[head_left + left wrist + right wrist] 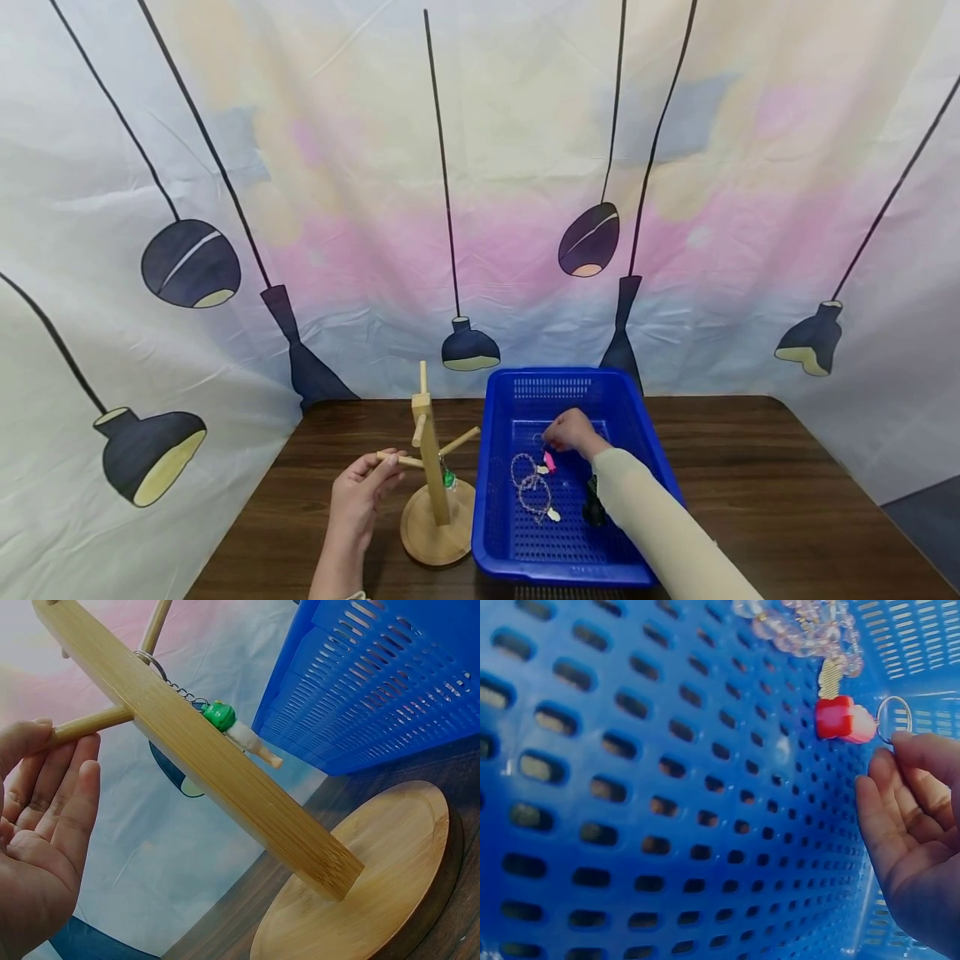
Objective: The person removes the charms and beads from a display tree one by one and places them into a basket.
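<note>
My left hand (358, 496) pinches the end of a peg (88, 726) on a wooden stand (225, 787) with an upright post and a round base. From another peg hangs a keychain with a green and white figure (219, 715), on a ring and short chain. Inside the blue basket (645, 417), my right hand (572, 432) holds the metal ring of a pink and red keychain (844, 720) between thumb and fingers. Close by the keychain lie clear beaded bracelets (802, 630) with small pale tags.
A black item (592, 504) sits in the basket, partly hidden by the right sleeve (660, 517). The stand is just left of the basket on a dark wooden table (757, 492). A cloth (525, 167) printed with lamps hangs behind.
</note>
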The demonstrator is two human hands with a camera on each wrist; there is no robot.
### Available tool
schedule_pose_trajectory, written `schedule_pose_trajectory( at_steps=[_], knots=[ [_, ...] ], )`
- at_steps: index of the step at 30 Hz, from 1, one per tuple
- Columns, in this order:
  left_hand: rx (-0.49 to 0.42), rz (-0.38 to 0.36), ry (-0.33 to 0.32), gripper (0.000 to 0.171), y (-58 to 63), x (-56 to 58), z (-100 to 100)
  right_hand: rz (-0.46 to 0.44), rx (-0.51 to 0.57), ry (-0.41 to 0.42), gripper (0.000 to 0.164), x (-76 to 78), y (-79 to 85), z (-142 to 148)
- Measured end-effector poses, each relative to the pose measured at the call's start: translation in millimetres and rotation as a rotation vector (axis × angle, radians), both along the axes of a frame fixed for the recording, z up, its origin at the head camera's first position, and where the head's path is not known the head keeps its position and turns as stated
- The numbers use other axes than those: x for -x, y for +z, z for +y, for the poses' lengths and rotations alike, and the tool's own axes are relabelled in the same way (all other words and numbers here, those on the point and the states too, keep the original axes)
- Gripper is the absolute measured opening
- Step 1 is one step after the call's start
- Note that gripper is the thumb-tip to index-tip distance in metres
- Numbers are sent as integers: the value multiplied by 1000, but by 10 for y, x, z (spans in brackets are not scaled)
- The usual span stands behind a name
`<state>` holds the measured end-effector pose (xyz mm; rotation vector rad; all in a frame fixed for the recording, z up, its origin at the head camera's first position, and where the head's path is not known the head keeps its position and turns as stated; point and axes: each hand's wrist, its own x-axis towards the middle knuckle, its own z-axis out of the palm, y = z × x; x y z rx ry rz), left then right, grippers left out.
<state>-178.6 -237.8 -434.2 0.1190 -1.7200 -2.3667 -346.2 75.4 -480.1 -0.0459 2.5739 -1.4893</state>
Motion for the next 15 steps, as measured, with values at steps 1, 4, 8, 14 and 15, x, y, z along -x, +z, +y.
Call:
schedule_pose_trajectory(
  at_steps=[1,4,8,14,15],
  knots=[
    [0,0,0,28,-2,-1,-1,-3,-2,2,11,-8,2,-2],
    [-4,8,-7,28,-10,-2,-4,-3,-12,5,11,-48,31,-6],
    [-4,11,-5,28,-13,-3,-8,-16,-18,1,9,-46,31,-8],
    [-11,8,-7,27,-12,0,-9,-11,-50,-11,8,-13,-22,-16],
    [-9,5,-4,27,-12,1,-9,-8,-57,-13,8,-6,-37,-20]
  ],
)
